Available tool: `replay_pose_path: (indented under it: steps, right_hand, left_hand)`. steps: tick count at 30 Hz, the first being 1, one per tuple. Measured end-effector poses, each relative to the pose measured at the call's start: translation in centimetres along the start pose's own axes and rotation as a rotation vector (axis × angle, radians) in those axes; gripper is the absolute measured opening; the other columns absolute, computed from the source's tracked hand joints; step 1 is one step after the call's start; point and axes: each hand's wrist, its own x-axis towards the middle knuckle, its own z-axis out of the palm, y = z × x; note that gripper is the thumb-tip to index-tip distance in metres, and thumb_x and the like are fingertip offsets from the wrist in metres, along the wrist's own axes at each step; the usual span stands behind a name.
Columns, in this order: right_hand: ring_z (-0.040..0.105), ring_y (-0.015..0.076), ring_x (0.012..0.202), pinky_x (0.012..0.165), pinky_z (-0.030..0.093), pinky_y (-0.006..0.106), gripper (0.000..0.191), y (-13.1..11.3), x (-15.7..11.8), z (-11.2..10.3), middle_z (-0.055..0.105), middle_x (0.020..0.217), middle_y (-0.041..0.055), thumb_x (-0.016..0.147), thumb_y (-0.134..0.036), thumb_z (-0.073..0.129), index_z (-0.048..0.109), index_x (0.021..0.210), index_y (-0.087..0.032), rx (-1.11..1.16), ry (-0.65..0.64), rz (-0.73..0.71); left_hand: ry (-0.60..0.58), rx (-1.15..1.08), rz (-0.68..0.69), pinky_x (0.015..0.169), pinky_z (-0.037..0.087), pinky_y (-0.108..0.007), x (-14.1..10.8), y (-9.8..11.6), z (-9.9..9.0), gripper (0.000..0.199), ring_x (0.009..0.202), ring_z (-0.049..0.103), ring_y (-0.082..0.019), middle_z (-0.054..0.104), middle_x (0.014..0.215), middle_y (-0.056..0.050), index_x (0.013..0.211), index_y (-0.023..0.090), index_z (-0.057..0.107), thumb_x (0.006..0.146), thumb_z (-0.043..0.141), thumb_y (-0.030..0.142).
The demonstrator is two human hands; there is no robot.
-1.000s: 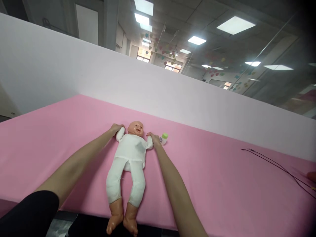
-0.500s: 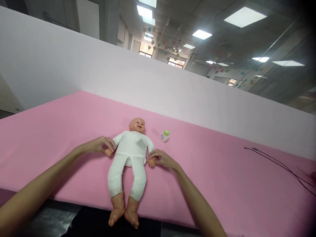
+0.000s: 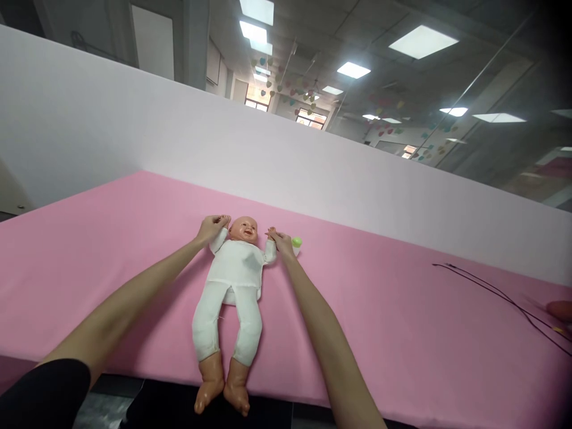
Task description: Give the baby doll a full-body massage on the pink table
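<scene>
A baby doll in a white top and trousers lies on its back on the pink padded table, its bare feet over the front edge. My left hand is closed on the doll's arm at the left, near the wrist, beside its head. Around the doll's other wrist, my right hand is closed in the same way. Both doll arms are bent upward, with the small hands at head height. Just behind my right hand stands a small bottle with a green cap, its body mostly hidden.
A white low wall runs along the back of the table. At the right lie thin black cables, near a reddish-brown rounded thing cut off by the frame edge.
Both my hands have moved up toward the doll's head, carrying its arms from beside its hips to beside its head. My right hand now partly covers the bottle.
</scene>
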Motion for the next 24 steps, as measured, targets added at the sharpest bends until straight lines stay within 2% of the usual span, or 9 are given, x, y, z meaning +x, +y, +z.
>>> replay_pose_path:
  steps: [3, 6, 11, 13, 15, 17, 19, 22, 24]
  right_hand:
    - [0.07, 0.0221, 0.081, 0.077, 0.054, 0.032, 0.024, 1.2, 1.2, 1.1, 0.08, 0.086, 0.009, 0.077, -0.04, 0.072, 0.077, 0.074, -0.017, -0.044, 0.01, 0.087]
    - [0.068, 0.0212, 0.073, 0.071, 0.053, 0.031, 0.019, 2.2, 1.3, 1.6, 0.078, 0.075, 0.0071, 0.075, -0.033, 0.07, 0.075, 0.066, -0.017, -0.078, -0.013, 0.155]
    - [0.069, 0.0206, 0.085, 0.076, 0.052, 0.029, 0.028, 1.9, 0.2, 0.4, 0.08, 0.093, 0.0075, 0.081, -0.043, 0.069, 0.079, 0.08, -0.017, -0.046, -0.043, 0.113]
    - [0.068, 0.021, 0.088, 0.078, 0.052, 0.03, 0.037, 1.3, -1.1, -1.0, 0.08, 0.101, 0.0083, 0.082, -0.052, 0.071, 0.08, 0.091, -0.017, -0.018, -0.104, 0.039]
    - [0.068, 0.0226, 0.091, 0.08, 0.052, 0.033, 0.042, 0.8, -3.0, -2.8, 0.078, 0.105, 0.0093, 0.08, -0.055, 0.076, 0.079, 0.099, -0.018, -0.025, -0.202, -0.071]
    - [0.068, 0.0249, 0.096, 0.083, 0.052, 0.035, 0.041, 0.5, -5.3, -4.5, 0.078, 0.107, 0.0094, 0.078, -0.05, 0.082, 0.079, 0.104, -0.019, -0.072, -0.349, -0.172]
    - [0.068, 0.0266, 0.103, 0.089, 0.053, 0.038, 0.037, 0.5, -7.6, -5.8, 0.077, 0.111, 0.0086, 0.077, -0.041, 0.084, 0.079, 0.108, -0.021, -0.149, -0.561, -0.232]
    - [0.067, 0.0274, 0.109, 0.098, 0.051, 0.041, 0.03, 1.2, -10.0, -6.7, 0.076, 0.114, 0.0078, 0.078, -0.034, 0.083, 0.082, 0.107, -0.025, -0.283, -0.823, -0.306]
    - [0.067, 0.0275, 0.111, 0.101, 0.051, 0.041, 0.028, 1.8, -10.8, -6.7, 0.075, 0.115, 0.0078, 0.077, -0.032, 0.085, 0.083, 0.104, -0.027, -0.311, -0.838, -0.331]
  left_hand:
    - [0.055, 0.077, -0.141, 0.066, 0.045, -0.03, 1.6, -1.5, 1.6, 0.031, 0.08, 0.068, -0.027, 0.066, 0.063, -0.006, 0.059, 0.021, 0.061, 0.082, 0.07, 0.039]
    - [0.042, 0.102, -0.284, 0.062, 0.044, -0.032, 2.5, -2.4, 1.8, 0.031, 0.073, 0.068, -0.029, 0.063, 0.058, -0.008, 0.055, 0.022, 0.055, 0.075, 0.077, 0.034]
    - [-0.074, -0.029, -0.28, 0.063, 0.05, -0.032, 2.0, -1.8, -0.2, 0.038, 0.07, 0.067, -0.025, 0.069, 0.068, -0.009, 0.066, 0.019, 0.063, 0.072, 0.082, 0.051]
    - [-0.133, -0.105, -0.201, 0.069, 0.053, -0.032, 0.9, -1.5, -2.3, 0.045, 0.078, 0.069, -0.024, 0.073, 0.08, -0.009, 0.077, 0.017, 0.07, 0.074, 0.08, 0.06]
    - [-0.238, -0.156, -0.061, 0.079, 0.054, -0.032, -0.8, -1.5, -5.1, 0.047, 0.091, 0.069, -0.025, 0.076, 0.096, -0.011, 0.087, 0.016, 0.075, 0.074, 0.082, 0.06]
    - [-0.438, -0.124, 0.096, 0.087, 0.054, -0.035, -2.8, -1.9, -7.8, 0.041, 0.102, 0.069, -0.027, 0.076, 0.107, -0.011, 0.095, 0.018, 0.079, 0.073, 0.087, 0.052]
    - [-0.683, 0.0, 0.237, 0.092, 0.054, -0.037, -4.9, -2.4, -9.7, 0.036, 0.107, 0.069, -0.028, 0.076, 0.113, -0.011, 0.103, 0.021, 0.082, 0.075, 0.088, 0.042]
    - [-0.906, 0.209, 0.448, 0.096, 0.053, -0.037, -7.7, -3.1, -10.8, 0.03, 0.11, 0.068, -0.027, 0.075, 0.119, -0.01, 0.112, 0.028, 0.083, 0.083, 0.081, 0.034]
    - [-0.932, 0.284, 0.536, 0.1, 0.051, -0.037, -8.9, -3.4, -10.7, 0.026, 0.113, 0.067, -0.026, 0.074, 0.12, -0.009, 0.115, 0.031, 0.082, 0.09, 0.074, 0.031]
